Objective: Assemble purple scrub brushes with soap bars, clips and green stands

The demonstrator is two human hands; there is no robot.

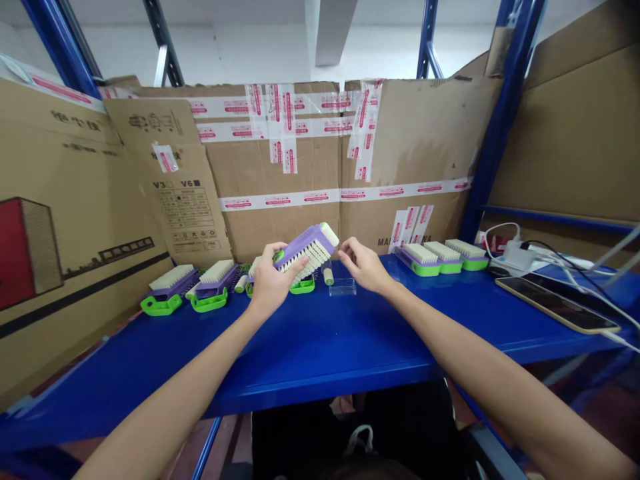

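from my remote seat, i have the left hand (273, 283) gripping a purple block-shaped brush with rows of cream bristles (311, 252), lifted above the bench (325, 340) and tilted, its cream-capped end up and to the right. fingers wrap its lower end, thumb against the bristle side. over to the right hand (365, 265): it hangs just beside that capped end, fingers curled in with the tips close together; whether anything is pinched there, i cannot tell.

below, between the hands, sits a small clear plastic tray (343, 288); its contents i can't make out. a short cream cylinder (328, 275) stands just beside it, on its left.

looking left, two purple-and-green holders topped with cream bristle pads (215, 285) line the bench, and more green pieces (302, 287) peek out behind the left hand, partly blocked from me. on the right, three similar bristle-topped units (444, 257) stand side by side, well apart from the hands.

farther right, a dark-screened phone with a gold edge (555, 303) lies flat near a white plug block (517, 255) and tangled cables (575, 267). taped brown cardboard panels (280, 230) wall off the back.
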